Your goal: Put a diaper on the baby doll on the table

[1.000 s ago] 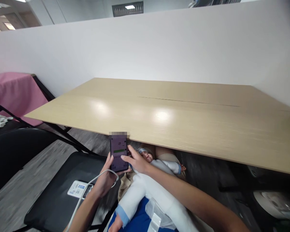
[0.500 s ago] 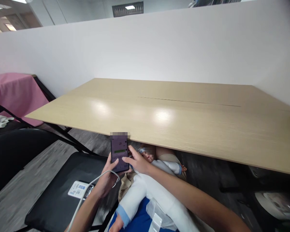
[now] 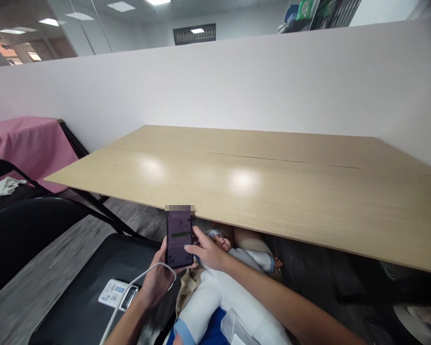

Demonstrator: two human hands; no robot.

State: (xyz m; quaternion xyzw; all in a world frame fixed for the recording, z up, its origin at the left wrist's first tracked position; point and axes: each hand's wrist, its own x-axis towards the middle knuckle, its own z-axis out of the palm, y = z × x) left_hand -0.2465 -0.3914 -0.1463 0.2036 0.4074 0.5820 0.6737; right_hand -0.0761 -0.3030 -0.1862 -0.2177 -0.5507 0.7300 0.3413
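My left hand [image 3: 157,277] grips a dark smartphone [image 3: 179,240] upright, just below the front edge of the pale wooden table [image 3: 258,182]. A white cable [image 3: 136,287] runs from the phone down past my left wrist. My right hand [image 3: 205,249] rests against the phone's right side with a thumb on the lit screen, fingers loosely curled. A baby doll [image 3: 222,287] in white clothes with blue cuffs lies across my lap under my right forearm, its head near the table edge.
A black chair [image 3: 82,292] on my left carries a white power bank with a label [image 3: 117,293]. Another black chair [image 3: 17,230] stands further left. A pink-covered table [image 3: 28,143] is at far left. A white partition wall [image 3: 237,81] runs behind the wooden table.
The view has tilted up a little, so everything sits lower in the frame. Both hands stay on the phone; my right thumb shifted slightly on the screen.
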